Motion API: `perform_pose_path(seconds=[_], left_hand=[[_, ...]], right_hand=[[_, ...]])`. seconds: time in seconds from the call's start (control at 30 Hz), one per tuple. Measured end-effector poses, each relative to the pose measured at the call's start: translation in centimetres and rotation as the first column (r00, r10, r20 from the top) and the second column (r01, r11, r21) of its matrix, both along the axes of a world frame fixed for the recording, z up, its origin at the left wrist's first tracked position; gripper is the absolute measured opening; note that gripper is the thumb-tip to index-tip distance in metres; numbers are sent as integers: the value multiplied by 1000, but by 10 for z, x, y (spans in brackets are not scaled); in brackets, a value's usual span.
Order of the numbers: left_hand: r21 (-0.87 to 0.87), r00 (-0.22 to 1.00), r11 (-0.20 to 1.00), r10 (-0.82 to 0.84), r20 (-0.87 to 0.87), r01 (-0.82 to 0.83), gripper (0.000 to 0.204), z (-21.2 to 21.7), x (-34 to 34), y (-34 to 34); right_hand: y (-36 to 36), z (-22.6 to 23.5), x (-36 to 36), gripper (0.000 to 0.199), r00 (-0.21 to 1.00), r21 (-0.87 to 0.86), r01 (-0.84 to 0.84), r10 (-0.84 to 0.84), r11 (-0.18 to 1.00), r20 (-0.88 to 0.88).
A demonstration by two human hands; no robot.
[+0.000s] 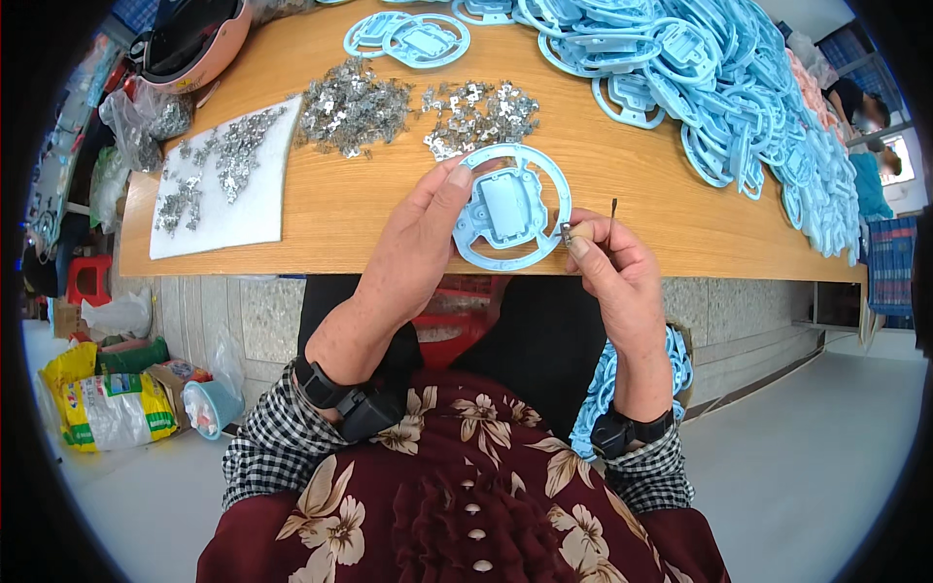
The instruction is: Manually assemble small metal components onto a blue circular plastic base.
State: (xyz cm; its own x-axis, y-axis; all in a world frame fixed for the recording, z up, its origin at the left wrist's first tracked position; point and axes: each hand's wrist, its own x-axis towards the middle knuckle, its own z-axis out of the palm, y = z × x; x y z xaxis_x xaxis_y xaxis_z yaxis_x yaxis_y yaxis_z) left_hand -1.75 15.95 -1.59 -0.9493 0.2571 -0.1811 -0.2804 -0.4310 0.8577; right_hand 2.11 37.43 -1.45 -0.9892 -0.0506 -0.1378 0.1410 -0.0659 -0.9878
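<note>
My left hand (418, 223) grips the left rim of a light blue plastic steering-wheel part (561, 199), its ring tilted up above the table's near edge. A boxy recess fills its middle. At the right rim, my right hand (617, 267) pinches a small metal piece (566, 231) between thumb and fingers, close to the ring; whether it touches is unclear. A thin dark rod (613, 208) sticks up from the same hand, its lower part hidden by the fingers. Just beyond lie two heaps of small metal clips (355, 107), the right heap (481, 115) partly behind the ring.
More clips lie on a white foam sheet (262, 222) at the left of the wooden table (335, 214). A big pile of blue wheel parts (680, 68) covers the far right. A pink helmet (209, 58) sits far left. Below stand a red stool (447, 335) and a small bucket (214, 408).
</note>
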Motion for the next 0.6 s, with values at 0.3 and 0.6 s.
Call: perform_pose_path(seconds=[0.3,0.6], left_hand=[[-85,998,996,-3,-56,-2,51,1,4,-2],[-139,994,990,-53,-96,39,43,0,5,-2]], right_hand=[[-4,0,3,14,999,7,-49,49,999,19],[-10,-13,4,13,989,96,-27,41,995,-142]])
